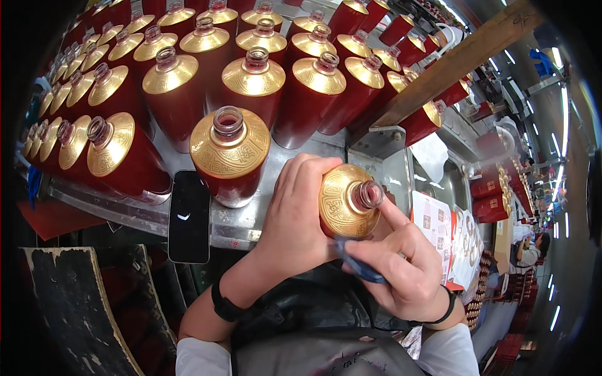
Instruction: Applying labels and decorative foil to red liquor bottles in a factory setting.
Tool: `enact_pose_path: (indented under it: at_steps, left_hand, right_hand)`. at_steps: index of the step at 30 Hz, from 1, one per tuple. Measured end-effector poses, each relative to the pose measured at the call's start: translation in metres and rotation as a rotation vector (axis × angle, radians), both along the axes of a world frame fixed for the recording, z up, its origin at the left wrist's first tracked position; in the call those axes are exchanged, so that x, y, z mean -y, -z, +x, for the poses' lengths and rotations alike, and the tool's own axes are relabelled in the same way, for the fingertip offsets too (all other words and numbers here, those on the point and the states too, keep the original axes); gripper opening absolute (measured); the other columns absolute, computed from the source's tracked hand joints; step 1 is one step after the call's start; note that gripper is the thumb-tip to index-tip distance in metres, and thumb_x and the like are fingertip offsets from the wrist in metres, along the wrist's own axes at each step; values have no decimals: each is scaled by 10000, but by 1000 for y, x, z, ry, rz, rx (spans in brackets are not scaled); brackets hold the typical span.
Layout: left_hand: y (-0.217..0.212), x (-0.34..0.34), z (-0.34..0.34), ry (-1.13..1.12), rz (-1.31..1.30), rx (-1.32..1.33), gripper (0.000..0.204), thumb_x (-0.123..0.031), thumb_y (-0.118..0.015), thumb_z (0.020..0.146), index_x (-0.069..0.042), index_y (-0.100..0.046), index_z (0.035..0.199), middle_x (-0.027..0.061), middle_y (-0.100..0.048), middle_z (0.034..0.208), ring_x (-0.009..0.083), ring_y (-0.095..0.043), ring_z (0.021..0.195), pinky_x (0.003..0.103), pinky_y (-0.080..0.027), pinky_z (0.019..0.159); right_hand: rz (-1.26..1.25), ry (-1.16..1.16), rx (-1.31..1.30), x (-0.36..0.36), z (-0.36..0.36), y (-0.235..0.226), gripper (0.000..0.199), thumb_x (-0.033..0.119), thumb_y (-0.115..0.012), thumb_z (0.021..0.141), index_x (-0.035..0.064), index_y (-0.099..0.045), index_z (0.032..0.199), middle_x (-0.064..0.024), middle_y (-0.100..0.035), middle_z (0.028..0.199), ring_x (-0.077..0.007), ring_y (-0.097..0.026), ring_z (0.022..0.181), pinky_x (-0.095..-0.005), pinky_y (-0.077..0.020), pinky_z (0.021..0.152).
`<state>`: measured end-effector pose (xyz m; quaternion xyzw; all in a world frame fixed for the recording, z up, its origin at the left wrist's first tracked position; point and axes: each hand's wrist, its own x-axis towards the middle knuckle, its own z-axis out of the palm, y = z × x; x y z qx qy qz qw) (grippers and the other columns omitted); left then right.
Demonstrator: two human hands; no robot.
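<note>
The left hand (pixel 298 216) wraps its fingers around a red bottle with a gold embossed shoulder (pixel 342 202), held close in front of the body just off the metal table's edge (pixel 238 229). The right hand (pixel 407 269) pinches a blue cloth (pixel 357 263) against the bottle's lower side, forefinger stretched up beside the open neck. Beyond stand a lone matching bottle (pixel 229 153), a dark phone (pixel 189 216) (face up), and rows of bottles (pixel 251 69).
</note>
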<state>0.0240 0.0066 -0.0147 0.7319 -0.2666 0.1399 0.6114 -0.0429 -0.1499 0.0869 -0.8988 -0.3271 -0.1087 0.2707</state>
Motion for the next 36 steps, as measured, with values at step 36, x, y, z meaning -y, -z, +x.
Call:
enact_pose_path:
  at_steps: [36]
  left_hand:
    - [17, 8, -3, -47, -107, 50, 980, -285, -955, 525, -17, -402, 1289, 186, -474, 1153, 384, -495, 1079, 469, -406, 941]
  right_hand:
    - [27, 33, -61, -1, 3, -5, 284, -49, -780, 703, -63, -720, 980, -120, -548, 746, -233, -617, 716, -598, -411, 1102]
